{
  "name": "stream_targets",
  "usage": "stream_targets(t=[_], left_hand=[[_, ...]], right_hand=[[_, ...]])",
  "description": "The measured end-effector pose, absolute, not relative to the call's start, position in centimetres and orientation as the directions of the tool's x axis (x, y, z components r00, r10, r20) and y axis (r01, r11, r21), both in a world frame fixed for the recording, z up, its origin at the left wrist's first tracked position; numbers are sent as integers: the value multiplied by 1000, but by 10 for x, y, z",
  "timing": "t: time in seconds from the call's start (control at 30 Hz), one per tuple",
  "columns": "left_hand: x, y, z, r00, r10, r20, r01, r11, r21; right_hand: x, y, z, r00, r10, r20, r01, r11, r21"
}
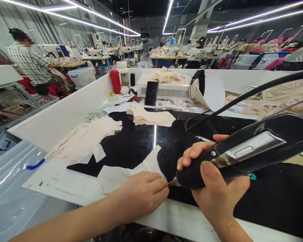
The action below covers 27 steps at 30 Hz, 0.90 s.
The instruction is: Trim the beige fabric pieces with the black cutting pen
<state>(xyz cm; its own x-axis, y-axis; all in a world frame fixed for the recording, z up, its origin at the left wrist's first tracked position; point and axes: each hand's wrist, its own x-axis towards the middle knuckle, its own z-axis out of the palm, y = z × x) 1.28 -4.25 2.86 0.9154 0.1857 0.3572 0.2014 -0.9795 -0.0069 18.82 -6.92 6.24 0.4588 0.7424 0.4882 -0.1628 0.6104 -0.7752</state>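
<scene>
My left hand [141,193] is closed in a pinch on the edge of a white fabric piece [123,174], which lies partly on the black mat [133,148]. Wrapped around a thick black corded hand tool [232,154] with a silver panel is my right hand [214,188]. The tool's narrow metal tip [174,182] meets the fabric edge right beside my left fingertips; whether it touches the cloth I cannot tell. Further left lies a loose pile of cream fabric pieces [88,137]. A neater stack of cream pieces [150,116] sits beyond my hands.
Behind the mat stand a vented white box [166,88] with a phone [152,93] leaning on it, a white visor [210,90] and a red bottle [114,81]. The tool's cable [252,90] arches over the right side. A clear plastic bin [12,201] adjoins the table's left.
</scene>
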Motion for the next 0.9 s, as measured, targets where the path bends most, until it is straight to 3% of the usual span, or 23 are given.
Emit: stream_targets(t=[0.3,0.9], left_hand=[[6,-30,15,892,236,385,215,-972,99],[2,-32,13,878,284,384,255,-959,126]], right_hand=[[188,-67,63,466,720,514,-157,639,-753],[185,-54,79,547,697,464,-173,636,-752]])
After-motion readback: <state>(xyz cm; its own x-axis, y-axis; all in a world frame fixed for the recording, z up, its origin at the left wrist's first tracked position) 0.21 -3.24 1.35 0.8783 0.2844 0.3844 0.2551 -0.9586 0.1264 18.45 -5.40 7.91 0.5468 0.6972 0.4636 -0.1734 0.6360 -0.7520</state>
